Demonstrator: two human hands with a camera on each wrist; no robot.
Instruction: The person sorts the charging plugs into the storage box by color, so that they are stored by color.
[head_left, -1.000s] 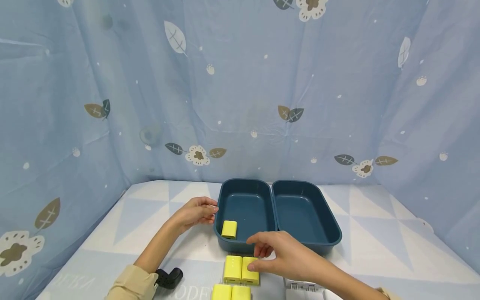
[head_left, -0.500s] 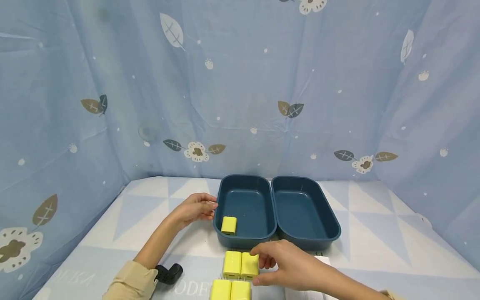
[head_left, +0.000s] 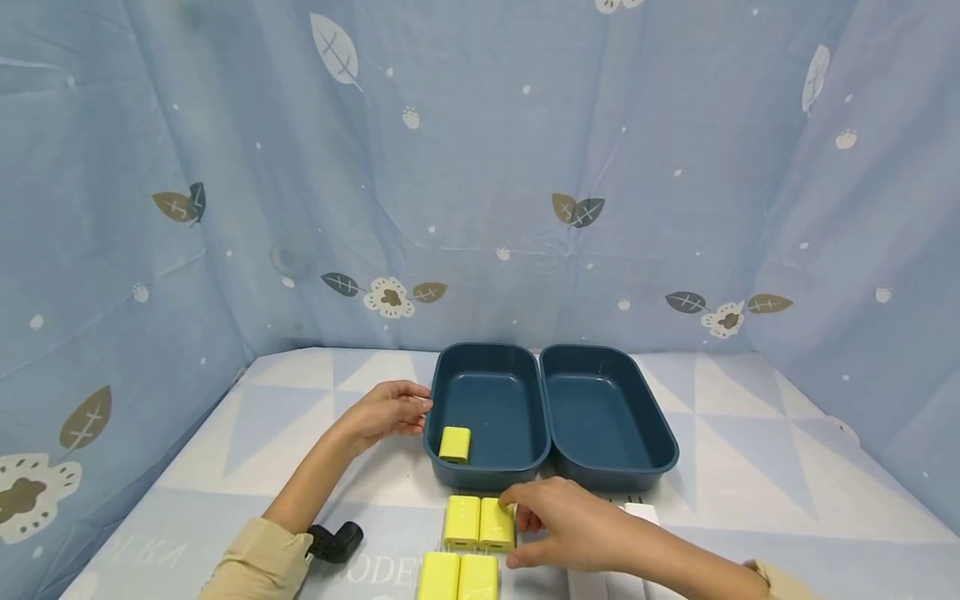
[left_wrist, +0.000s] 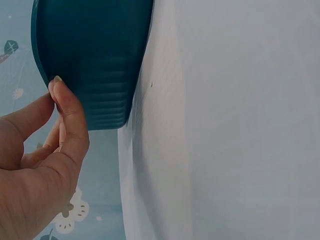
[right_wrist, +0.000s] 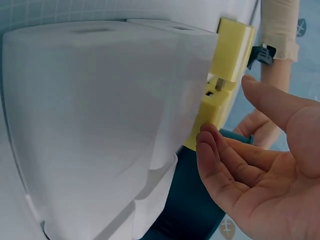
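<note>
My left hand (head_left: pixel 384 412) reaches to the outer left side of the left blue bin (head_left: pixel 491 479); its fingertips touch the outer wall near the rim in the left wrist view. Inside that bin a yellow USB charger (head_left: pixel 454 445) stands in the near left corner. My right hand (head_left: pixel 573 525) hovers at the right edge of a yellow charger (head_left: pixel 496 525), thumb and index finger apart. In the right wrist view its fingertips come close to a yellow charger (right_wrist: pixel 207 117); nothing is held. Another yellow charger (head_left: pixel 461 522) stands left of it, with two more in the row nearer me.
A second blue bin (head_left: pixel 611 417) stands against the first on its right. Several white chargers (head_left: pixel 588 585) lie partly behind my right forearm. A black object (head_left: pixel 336 543) sits beside my left sleeve. A patterned curtain (head_left: pixel 480 167) closes the back.
My right hand has shifted slightly right and nearer me, so its thumb no longer covers the right yellow charger. The left hand stays at the bin. The head view has tilted a little.
</note>
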